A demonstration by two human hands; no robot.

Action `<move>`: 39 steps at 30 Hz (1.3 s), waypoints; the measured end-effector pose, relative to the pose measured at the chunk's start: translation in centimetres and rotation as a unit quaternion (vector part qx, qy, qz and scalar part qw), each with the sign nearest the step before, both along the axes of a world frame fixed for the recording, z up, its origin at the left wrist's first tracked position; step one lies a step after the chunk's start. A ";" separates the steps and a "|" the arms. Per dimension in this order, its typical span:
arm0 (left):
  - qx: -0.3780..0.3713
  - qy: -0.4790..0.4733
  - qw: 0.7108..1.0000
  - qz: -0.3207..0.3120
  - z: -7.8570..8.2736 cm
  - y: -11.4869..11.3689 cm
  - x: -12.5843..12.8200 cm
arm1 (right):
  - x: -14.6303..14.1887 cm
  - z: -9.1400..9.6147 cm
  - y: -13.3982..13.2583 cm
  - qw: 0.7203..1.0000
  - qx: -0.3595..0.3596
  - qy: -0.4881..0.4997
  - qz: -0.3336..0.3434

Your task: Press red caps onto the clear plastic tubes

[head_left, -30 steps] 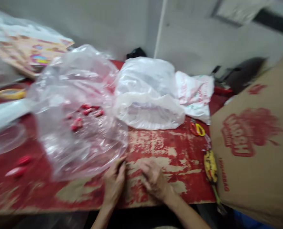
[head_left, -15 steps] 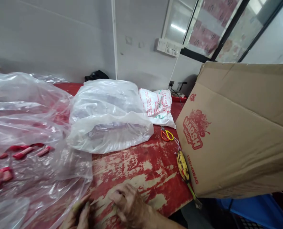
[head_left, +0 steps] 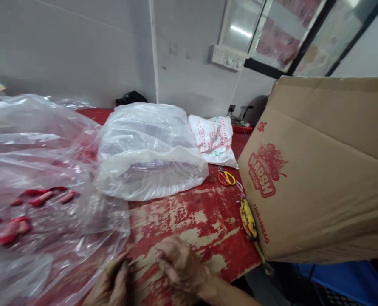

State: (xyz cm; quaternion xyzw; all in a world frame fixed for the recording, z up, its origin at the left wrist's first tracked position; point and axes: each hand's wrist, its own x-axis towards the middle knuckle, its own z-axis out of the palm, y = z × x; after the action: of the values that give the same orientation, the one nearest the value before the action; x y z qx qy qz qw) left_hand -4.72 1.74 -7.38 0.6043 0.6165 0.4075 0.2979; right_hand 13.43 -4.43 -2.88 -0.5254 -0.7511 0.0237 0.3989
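Note:
At the bottom of the view, my left hand (head_left: 109, 284) and my right hand (head_left: 182, 267) are curled close together over the worn red-painted table (head_left: 189, 221). Each seems to pinch something small and pale, greenish at the left fingertips, too small to name. To the left of my hands lies a crumpled clear plastic sheet (head_left: 55, 242), with several red pieces (head_left: 40, 198) under or on it. A yellow banana with dark spots (head_left: 248, 219) lies to the right of my right hand, out of reach of my fingers.
A bulging white plastic bag (head_left: 147, 157) and a printed white bag (head_left: 212, 138) lie at the back. Orange-and-yellow scissors (head_left: 226, 177) sit beside them. A large cardboard box (head_left: 316, 170) stands at the right edge, with a blue object (head_left: 342, 282) below it.
Since one second ago the view has swung up and right, bringing the wall and box further into frame. My hands have drawn closer together, with their fingers curled inward.

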 end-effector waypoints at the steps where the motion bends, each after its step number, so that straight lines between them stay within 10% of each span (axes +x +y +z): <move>1: -0.016 -0.008 1.000 -0.004 0.5 -0.2 0.1 | -0.1 0.1 -0.1 1.000 0.003 0.015 -0.002; 12: -0.033 -0.044 0.998 -0.005 0.7 -0.9 0.4 | 0.4 -0.7 0.0 0.982 -0.083 0.157 0.068; 18: -0.009 -0.059 0.998 -0.024 1.5 -1.3 0.8 | 1.4 -0.4 0.5 0.760 -0.202 0.616 0.048; 22: -0.009 -0.063 0.998 -0.022 1.5 -1.5 0.9 | 1.9 -0.5 0.5 0.705 -0.211 0.677 0.027; 33: -0.005 -0.085 0.996 -0.020 2.0 -1.8 1.3 | 1.4 -0.9 -0.1 0.769 -0.210 0.602 0.033; 39: -0.001 -0.091 0.996 -0.023 2.1 -1.8 1.3 | 0.8 -0.4 -0.7 0.952 -0.135 0.274 0.033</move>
State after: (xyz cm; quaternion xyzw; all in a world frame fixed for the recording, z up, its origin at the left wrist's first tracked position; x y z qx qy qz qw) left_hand -3.44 -0.08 -5.29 0.5784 0.5729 0.4530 0.3634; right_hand 14.25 -5.11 -3.29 -0.5223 -0.6197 0.2811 0.5140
